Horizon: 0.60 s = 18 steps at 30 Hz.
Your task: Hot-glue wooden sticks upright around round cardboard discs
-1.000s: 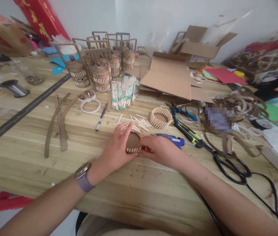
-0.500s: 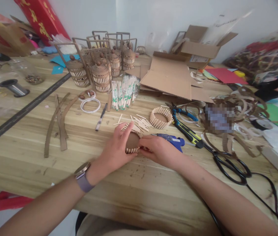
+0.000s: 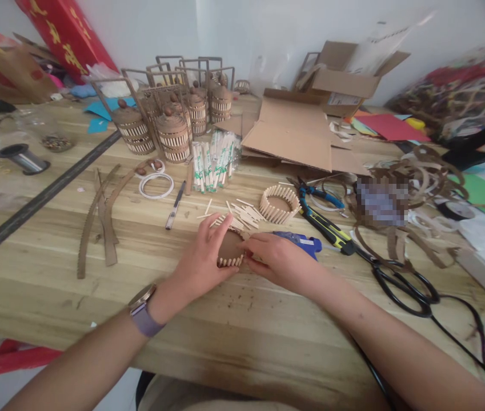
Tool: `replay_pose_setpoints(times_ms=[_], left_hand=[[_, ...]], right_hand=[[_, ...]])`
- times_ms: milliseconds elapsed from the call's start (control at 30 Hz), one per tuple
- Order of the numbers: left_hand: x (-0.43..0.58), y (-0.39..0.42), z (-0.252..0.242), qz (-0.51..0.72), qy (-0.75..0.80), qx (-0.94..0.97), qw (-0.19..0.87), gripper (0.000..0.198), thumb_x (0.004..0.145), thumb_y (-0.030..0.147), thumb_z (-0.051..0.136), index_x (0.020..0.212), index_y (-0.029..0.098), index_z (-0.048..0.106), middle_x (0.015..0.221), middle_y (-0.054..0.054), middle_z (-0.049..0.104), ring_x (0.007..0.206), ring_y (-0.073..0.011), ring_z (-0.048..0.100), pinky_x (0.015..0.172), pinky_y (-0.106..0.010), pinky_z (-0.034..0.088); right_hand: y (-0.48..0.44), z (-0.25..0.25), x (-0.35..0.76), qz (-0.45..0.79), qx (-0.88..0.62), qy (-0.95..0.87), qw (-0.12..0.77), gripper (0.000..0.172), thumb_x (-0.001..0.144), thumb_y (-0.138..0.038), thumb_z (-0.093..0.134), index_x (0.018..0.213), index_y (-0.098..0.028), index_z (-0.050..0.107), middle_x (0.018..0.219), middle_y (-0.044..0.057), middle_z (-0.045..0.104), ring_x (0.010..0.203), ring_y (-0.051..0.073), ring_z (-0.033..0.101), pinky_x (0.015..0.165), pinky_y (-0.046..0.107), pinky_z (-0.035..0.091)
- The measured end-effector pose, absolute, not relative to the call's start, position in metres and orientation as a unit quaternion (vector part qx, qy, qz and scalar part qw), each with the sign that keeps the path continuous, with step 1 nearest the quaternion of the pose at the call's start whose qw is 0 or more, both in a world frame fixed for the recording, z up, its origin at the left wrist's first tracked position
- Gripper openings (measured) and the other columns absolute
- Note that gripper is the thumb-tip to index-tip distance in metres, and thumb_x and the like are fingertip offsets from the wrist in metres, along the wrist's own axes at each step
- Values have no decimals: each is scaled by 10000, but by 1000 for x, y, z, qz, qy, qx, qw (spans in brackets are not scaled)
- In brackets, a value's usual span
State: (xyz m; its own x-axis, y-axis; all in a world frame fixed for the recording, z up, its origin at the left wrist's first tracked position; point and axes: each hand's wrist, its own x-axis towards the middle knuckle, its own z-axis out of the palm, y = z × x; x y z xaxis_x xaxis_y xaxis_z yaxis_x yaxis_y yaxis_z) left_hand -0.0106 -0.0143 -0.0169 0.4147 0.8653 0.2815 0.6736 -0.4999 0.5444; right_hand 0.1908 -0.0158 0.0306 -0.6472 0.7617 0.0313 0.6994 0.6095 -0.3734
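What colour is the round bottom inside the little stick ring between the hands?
The round bottom is brown; it shows best in the head view.

Nothing readable (gold characters [image 3: 55,32] too blurred).

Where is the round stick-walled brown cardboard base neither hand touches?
In the head view, the stick-walled base sits right of centre, beyond the right hand, between loose pale wooden sticks and blue-handled pliers.

Stick-rimmed round brown base [image 3: 229,248], open side up
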Motion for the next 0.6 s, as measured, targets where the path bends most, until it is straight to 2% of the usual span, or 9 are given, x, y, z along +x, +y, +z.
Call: replay_pose_setpoints(times_ms=[100, 267, 400, 500, 600], left_hand=[[-12, -14, -14, 269, 457, 831, 169, 1001, 698, 193, 785, 1498, 286, 191, 1490, -159, 288, 1416, -372, 320, 1093, -550, 419], [-12, -16, -11, 263, 477, 823, 161, 1093, 633, 212, 854, 1494, 285, 186, 1515, -168, 257, 1418, -393, 311, 1076, -555, 438], [-8, -20, -12, 264, 498, 813, 150, 1133, 604, 244, 886, 1494, 304, 188, 1538, -167, 226, 1353, -405, 410, 1001, -547, 507], [-5, -22, -13, 271, 496, 813, 140, 1129, 610, 230, 884, 1495, 310, 187, 1536, -166, 231, 1280, -372, 501, 985, -527, 523], [-4, -22, -14, 277, 497, 812, 128, 1115, 624, 211, 870, 1496, 315, 181, 1526, -167, 246, 1237, -349, 541, 954, -509, 546]], right_hand=[[-22, 37, 204, 137, -425, -884, 135, 164, 899, -133, 533, 1016, -158, 646, 835, 58, 665, 750, 182, 631, 679, 271, 453], [-37, 45, 241, 107, -508, -847, 119, 197, 923, -256, 485, 801, -198, 628, 730, 37, 660, 610, 156, 595, 560, 248, 403], [-48, 41, 269, 118, -636, -760, 63, 375, 910, -470, 484, 647, -226, 595, 574, 21, 625, 501, 173, 563, 489, 271, 345], [-52, 35, 280, 140, -700, -700, 14, 364, 841, -550, 545, 673, -233, 607, 569, 23, 643, 511, 203, 589, 488, 283, 343], [-51, 28, 281, 149, -715, -683, 0, 351, 796, -569, 581, 698, -232, 606, 580, 29, 654, 540, 221, 611, 492, 287, 347]])
